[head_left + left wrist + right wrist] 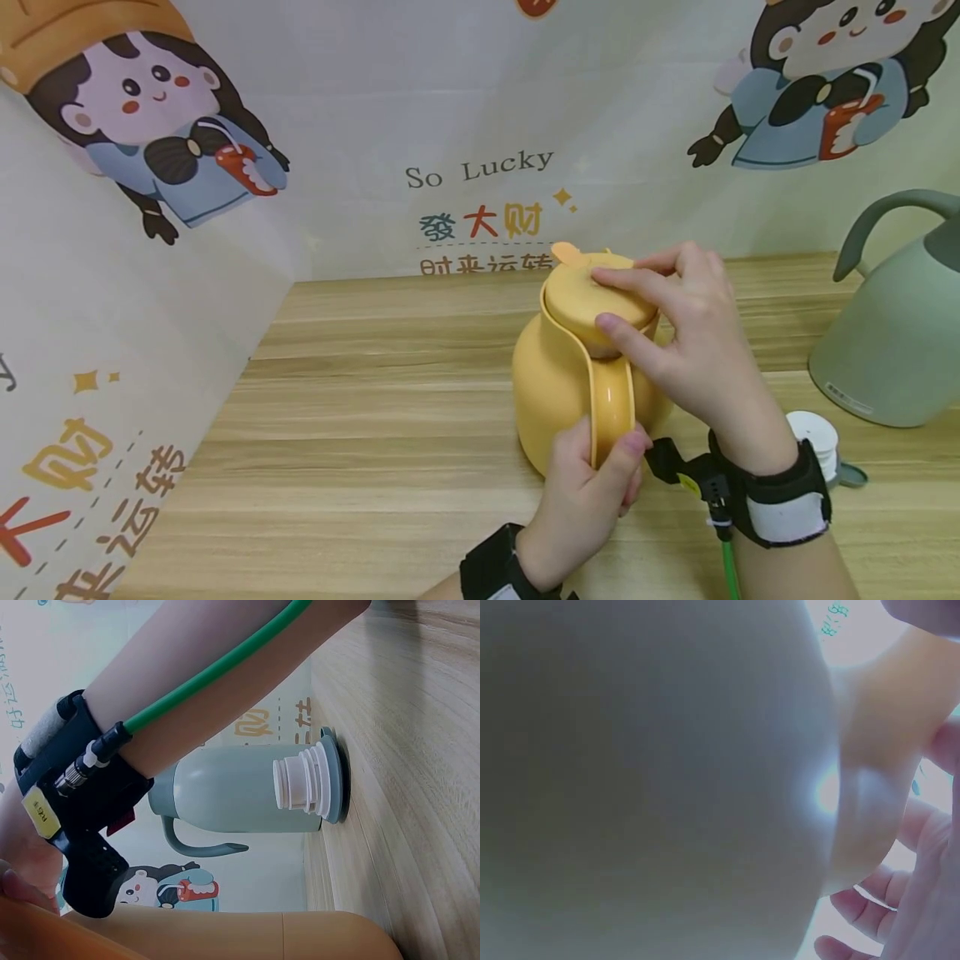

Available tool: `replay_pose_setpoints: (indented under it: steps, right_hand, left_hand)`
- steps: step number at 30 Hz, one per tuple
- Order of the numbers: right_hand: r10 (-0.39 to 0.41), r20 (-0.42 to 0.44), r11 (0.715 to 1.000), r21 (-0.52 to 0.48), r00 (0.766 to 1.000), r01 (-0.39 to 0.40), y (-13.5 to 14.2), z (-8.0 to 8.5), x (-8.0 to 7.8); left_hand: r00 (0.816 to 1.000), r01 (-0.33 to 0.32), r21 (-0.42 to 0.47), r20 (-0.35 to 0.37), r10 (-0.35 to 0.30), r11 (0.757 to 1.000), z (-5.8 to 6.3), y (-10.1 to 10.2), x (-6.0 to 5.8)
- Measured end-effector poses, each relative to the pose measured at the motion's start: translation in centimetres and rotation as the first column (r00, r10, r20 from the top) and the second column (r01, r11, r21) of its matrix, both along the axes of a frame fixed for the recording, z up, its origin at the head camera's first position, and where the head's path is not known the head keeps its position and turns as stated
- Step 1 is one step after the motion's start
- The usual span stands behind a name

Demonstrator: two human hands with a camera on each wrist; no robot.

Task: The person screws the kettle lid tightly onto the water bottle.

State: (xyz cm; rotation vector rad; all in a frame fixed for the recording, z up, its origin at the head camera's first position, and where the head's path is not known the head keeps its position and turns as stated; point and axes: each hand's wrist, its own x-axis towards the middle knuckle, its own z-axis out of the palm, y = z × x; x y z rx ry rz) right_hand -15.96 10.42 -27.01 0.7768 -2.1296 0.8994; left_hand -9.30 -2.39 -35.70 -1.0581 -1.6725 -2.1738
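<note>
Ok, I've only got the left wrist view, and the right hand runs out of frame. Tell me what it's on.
Observer: In the head view, the right hand has its thumb and fingers on the yellow lid of the yellow jug.
Operator: Now give me the left hand; I can't make it out here.
Observer: The left hand grips the jug's handle near its lower end.

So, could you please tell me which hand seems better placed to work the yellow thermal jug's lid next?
Probably the right hand: it holds the yellow lid, while the left hand, lower down, grips the handle of the thermal jug.
</note>
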Motion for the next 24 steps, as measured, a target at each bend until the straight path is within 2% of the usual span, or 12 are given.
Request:
replay_pose_setpoints:
  steps: [7,12,17,20,24]
  right_hand:
    - [0.048,0.011,0.998,-0.043,0.999,-0.047,-0.26,0.06,-0.27]
    - [0.097,0.109,0.995,-0.039,0.989,-0.093,-0.22,0.03,-0.38]
    - [0.087,0.175,0.996,-0.008,0.981,-0.086,-0.19,-0.05,-0.26]
    - [0.073,0.181,0.997,0.000,0.981,-0.075,-0.19,-0.03,-0.18]
    - [0.050,0.167,0.998,0.020,0.985,-0.054,0.01,-0.04,-0.13]
  left_hand:
    - [1.000,-0.004,-0.004,0.000,0.004,1.000,0.08,0.03,-0.05]
    - [1.000,0.000,-0.001,0.002,0.000,1.000,0.28,-0.06,0.03]
    - [1.000,0.003,0.002,0.012,-0.003,1.000,0.20,-0.12,0.03]
    - [1.000,0.005,0.005,0.006,-0.005,1.000,0.17,-0.05,-0.02]
    - [1.000,0.001,-0.001,-0.014,-0.001,1.000,0.73,-0.02,0.11]
